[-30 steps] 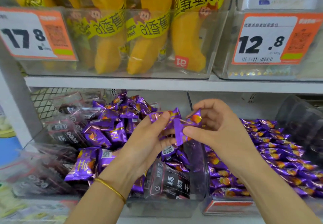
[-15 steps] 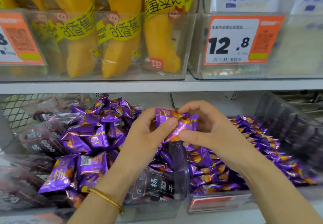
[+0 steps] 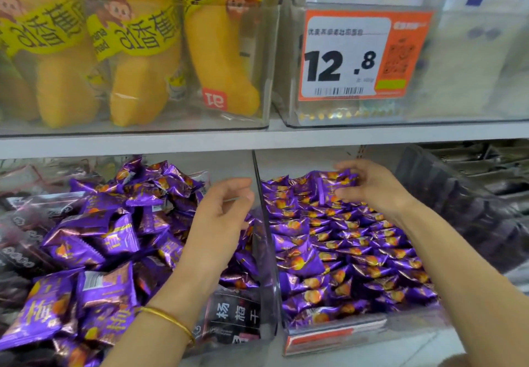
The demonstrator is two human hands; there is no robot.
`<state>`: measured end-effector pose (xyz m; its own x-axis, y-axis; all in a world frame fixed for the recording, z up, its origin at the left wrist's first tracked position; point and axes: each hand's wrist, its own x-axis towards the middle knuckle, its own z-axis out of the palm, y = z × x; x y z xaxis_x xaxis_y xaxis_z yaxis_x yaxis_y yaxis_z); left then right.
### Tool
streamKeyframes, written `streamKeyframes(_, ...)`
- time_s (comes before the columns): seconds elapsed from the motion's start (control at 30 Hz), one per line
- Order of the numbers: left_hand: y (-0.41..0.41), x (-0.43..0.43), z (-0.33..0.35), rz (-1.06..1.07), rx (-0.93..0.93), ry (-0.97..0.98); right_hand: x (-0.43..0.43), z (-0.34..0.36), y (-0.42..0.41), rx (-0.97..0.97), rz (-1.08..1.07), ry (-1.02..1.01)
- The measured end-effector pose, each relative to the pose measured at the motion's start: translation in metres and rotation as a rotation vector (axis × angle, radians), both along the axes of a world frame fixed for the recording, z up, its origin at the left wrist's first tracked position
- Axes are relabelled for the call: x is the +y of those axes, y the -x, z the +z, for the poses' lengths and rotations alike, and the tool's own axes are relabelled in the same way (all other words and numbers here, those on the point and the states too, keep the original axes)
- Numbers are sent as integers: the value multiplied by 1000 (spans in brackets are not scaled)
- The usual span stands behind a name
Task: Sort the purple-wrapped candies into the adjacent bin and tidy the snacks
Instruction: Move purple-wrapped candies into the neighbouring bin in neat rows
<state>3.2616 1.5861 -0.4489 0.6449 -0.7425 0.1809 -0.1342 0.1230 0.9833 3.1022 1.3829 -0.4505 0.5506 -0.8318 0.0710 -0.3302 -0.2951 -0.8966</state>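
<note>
Two bare hands work over the lower shelf. Left hand (image 3: 220, 218), its forearm rising from lower centre with a thin gold bangle (image 3: 171, 321) at the wrist, hovers over the right side of the left clear plastic bin (image 3: 234, 343). Its fingers hang loosely curled and hold nothing, with the fingertips just beside the dividing wall. Right hand (image 3: 372, 189), its arm entering from the lower right, is extended toward the back of the right clear plastic bin (image 3: 400, 328). Thumb and curled fingers pinch a small bunch of purple foil-wrapped candies (image 3: 335, 186) just above the packed rows of like candies (image 3: 343, 252) filling that bin. Loose heap of purple packets (image 3: 108, 238) lies in the left bin among dark packets with white characters (image 3: 237, 315). Upper shelf: yellow banana-shaped snacks (image 3: 137, 80) and an orange-and-white price tag (image 3: 357, 54) reading 12.8.
</note>
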Motion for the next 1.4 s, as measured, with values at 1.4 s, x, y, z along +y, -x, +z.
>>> streamKeyframes(1.4,-94,8,1,361,-1087,-399,62,-2,-34,53,-20,328)
